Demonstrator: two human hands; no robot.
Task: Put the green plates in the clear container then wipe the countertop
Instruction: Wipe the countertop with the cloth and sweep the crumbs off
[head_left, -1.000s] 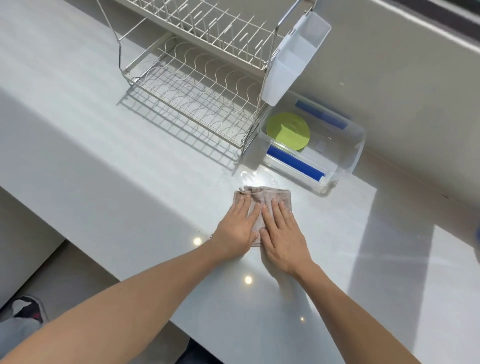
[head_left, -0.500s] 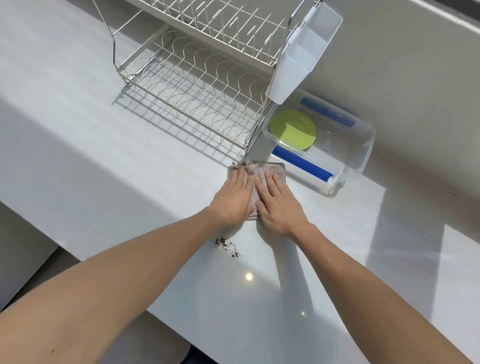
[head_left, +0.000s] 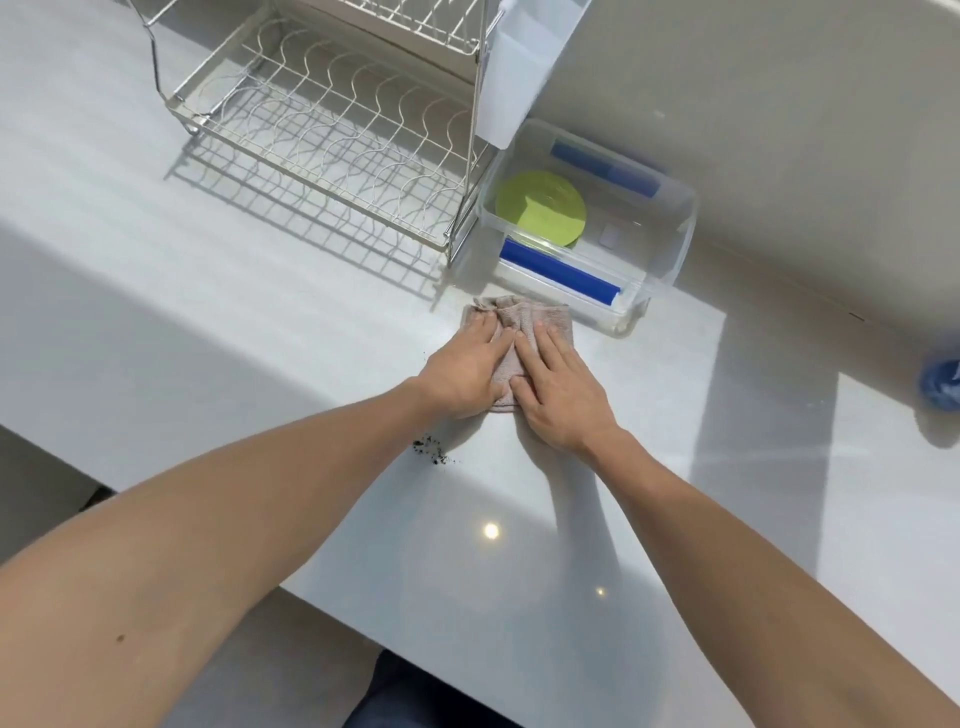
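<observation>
Our hands lie flat, fingers spread, side by side: left hand (head_left: 464, 373) and right hand (head_left: 558, 389) pressing a soft, wrinkled beige cloth (head_left: 511, 332) onto the glossy white worktop (head_left: 208, 338). Dark crumbs (head_left: 434, 451) sit at seven o'clock from it. At eleven stands a wire dish rack (head_left: 332, 135); at one, the clear plastic container (head_left: 670, 239) holds round green plates (head_left: 540, 208).

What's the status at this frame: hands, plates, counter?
Both hands, left and right, flat on cloth. Plates in container. Crumbs on counter, beside left wrist.
</observation>
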